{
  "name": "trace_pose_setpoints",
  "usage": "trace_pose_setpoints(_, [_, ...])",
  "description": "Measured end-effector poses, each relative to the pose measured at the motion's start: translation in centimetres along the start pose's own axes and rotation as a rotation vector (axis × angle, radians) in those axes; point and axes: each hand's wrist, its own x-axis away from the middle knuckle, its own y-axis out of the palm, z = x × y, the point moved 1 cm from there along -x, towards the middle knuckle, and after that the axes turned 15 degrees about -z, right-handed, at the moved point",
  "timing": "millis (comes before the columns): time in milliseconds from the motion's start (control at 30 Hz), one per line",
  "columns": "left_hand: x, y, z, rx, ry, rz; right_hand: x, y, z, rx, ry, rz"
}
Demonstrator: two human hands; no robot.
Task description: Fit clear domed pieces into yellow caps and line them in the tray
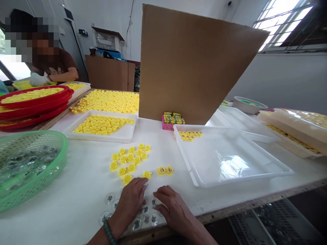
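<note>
Our left hand point(133, 194) and right hand point(171, 204) curl low, apart from each other, over clear round pieces point(146, 219) by the desk's point(81, 207) near edge. We can't tell if either grips one. They probably lie there for easy reach. Yellow pieces point(130, 157) sit just past them. Right, the white tray point(217, 153) has raised edges and lots of open room.
</note>
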Motion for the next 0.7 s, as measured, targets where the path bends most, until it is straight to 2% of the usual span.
trace_pose_setpoints(133, [1.3,0.3,0.5,-0.008,0.005,-0.115,-0.5,0.8,0.0,0.095,-0.01,-0.069])
trace_pose_setpoints(233, [1.9,0.1,1.0,0.045,-0.029,-0.166,-0.9,1.5,0.6,0.005,0.012,0.006])
trace_pose_setpoints(367, [1.8,-0.4,1.6,0.286,-0.09,-0.153,-0.9,1.5,1.2,-0.359,0.066,0.127])
trace_pose_setpoints(533, [0.3,-0.8,2.1,0.643,-0.187,-0.146,-1.5,1.1,1.3,-0.845,0.178,0.179])
trace_pose_setpoints(700, [-0.6,0.0,2.3,1.078,-0.196,-0.077,-2.1,0.8,1.5,-1.2,0.085,0.266])
